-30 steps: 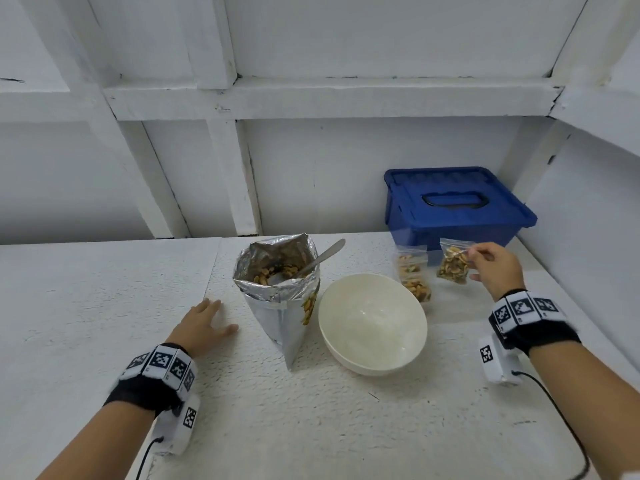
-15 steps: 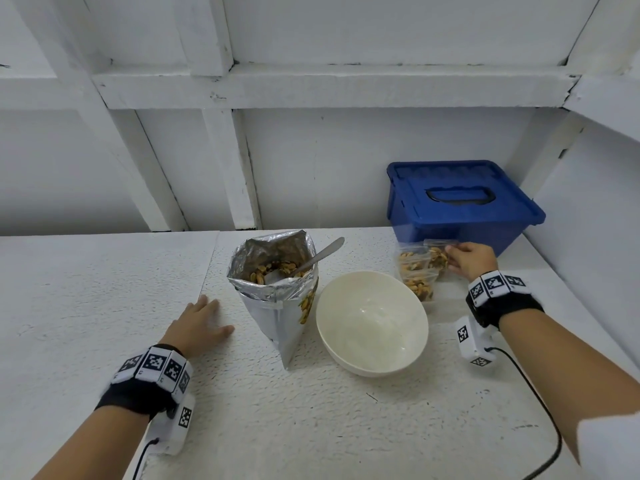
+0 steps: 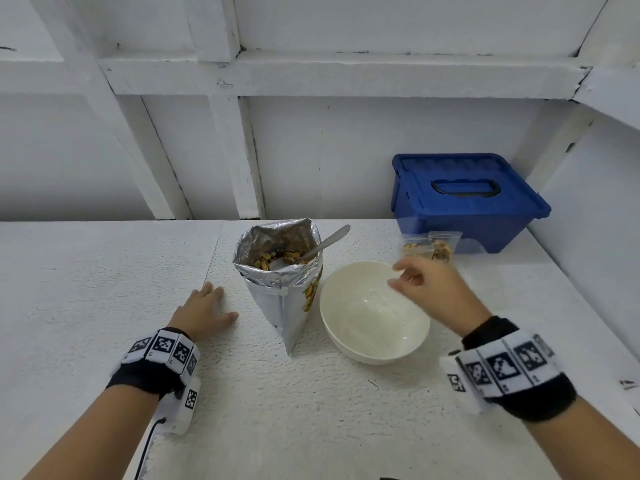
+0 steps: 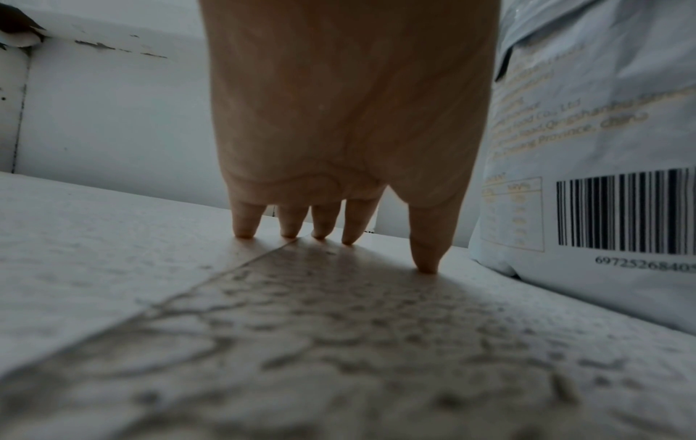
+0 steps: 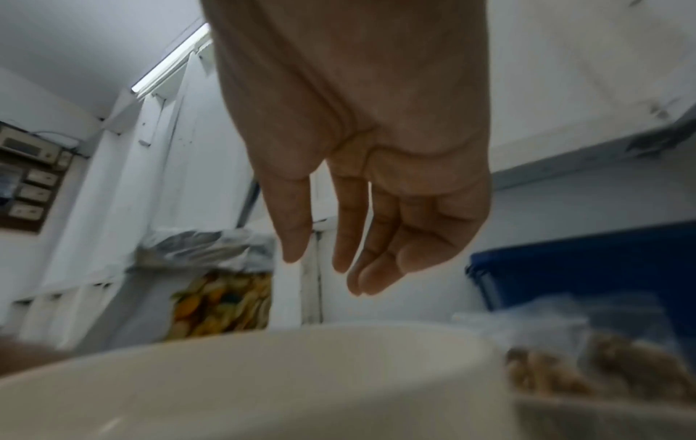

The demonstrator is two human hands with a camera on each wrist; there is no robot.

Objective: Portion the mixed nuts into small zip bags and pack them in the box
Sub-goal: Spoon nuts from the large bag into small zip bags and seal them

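Observation:
An open foil bag of mixed nuts (image 3: 282,271) stands mid-table with a metal spoon (image 3: 325,242) in it; the same bag (image 4: 602,148) shows its barcode side in the left wrist view. My left hand (image 3: 202,311) rests on the table left of that bag, fingertips (image 4: 288,230) down. Filled small zip bags (image 3: 429,247) lie in front of the closed blue box (image 3: 464,199). My right hand (image 3: 420,289) hovers empty over the far rim of the white bowl (image 3: 372,337), fingers (image 5: 376,277) loose. The bowl (image 5: 263,372) and the zip bags (image 5: 602,366) show blurred.
White walls and beams close the table at the back and right. A seam (image 3: 213,258) runs across the white tabletop just left of the nut bag. Bare tabletop lies in front of the bowl and on the left.
My right hand has let go of the filled zip bag by the blue box and pulled back over the bowl. The left hand has stayed put.

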